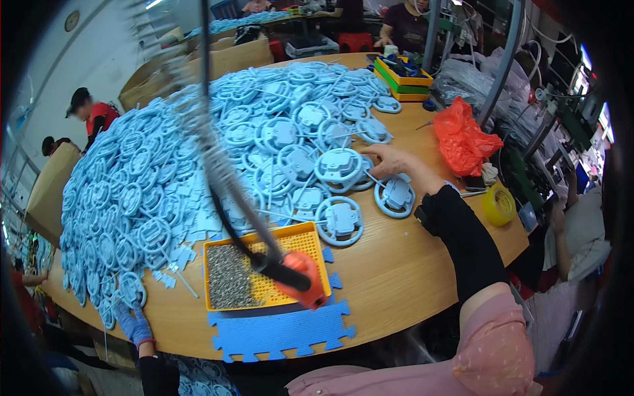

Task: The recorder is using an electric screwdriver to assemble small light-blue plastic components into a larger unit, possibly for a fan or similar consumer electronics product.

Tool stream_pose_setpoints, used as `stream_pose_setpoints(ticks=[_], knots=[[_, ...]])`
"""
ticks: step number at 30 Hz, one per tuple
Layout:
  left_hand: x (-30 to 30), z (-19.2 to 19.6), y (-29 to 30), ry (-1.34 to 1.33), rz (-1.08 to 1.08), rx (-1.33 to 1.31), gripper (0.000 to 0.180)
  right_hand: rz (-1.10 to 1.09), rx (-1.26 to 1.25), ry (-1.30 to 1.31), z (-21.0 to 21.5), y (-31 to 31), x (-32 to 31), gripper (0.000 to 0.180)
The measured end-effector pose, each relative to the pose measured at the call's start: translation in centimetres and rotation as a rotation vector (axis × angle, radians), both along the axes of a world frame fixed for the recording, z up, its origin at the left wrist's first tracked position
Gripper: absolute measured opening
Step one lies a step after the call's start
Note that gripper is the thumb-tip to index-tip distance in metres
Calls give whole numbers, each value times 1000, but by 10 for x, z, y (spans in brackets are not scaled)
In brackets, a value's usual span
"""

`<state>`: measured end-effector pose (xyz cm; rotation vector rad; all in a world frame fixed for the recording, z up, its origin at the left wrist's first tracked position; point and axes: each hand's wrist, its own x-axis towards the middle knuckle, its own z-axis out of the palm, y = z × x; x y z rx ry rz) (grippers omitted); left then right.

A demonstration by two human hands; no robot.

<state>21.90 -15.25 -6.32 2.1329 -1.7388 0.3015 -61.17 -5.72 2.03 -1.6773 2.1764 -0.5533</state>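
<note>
A large heap of light-blue plastic wheel-shaped parts (pixel 277 132), some with thin rods, covers much of the wooden table. My right hand (pixel 393 162), bare, reaches over from the right with thumb and forefinger apart, at the edge of a wheel-shaped part (pixel 339 166). Just below it lies another wheel-shaped part (pixel 395 196). Down at the front left, my left hand (pixel 135 325) wears a blue glove. Its fingers close on the lower rim of a wheel-shaped part (pixel 132 289) at the heap's edge.
A yellow tray (pixel 206 277) of small metal pieces stands on a blue foam mat (pixel 284 330). Over it hangs a red-and-black tool (pixel 304 280) on a coiled cord. To the right are a red plastic bag (pixel 462 142), yellow tape (pixel 498 204) and stacked bins (pixel 403 79). Other people work nearby.
</note>
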Motion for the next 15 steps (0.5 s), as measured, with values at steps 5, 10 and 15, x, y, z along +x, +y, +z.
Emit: stream_pose_setpoints(ticks=[5, 10, 15], knots=[[18, 21, 36, 10, 4, -24, 72, 289, 239, 66, 48, -28, 117, 60], [-51, 27, -1, 42, -36, -18, 80, 73, -364, 7, -37, -18, -68, 44], [-20, 56, 37, 106, 141, 98, 82, -211, -90, 840, 79, -26, 25, 63]])
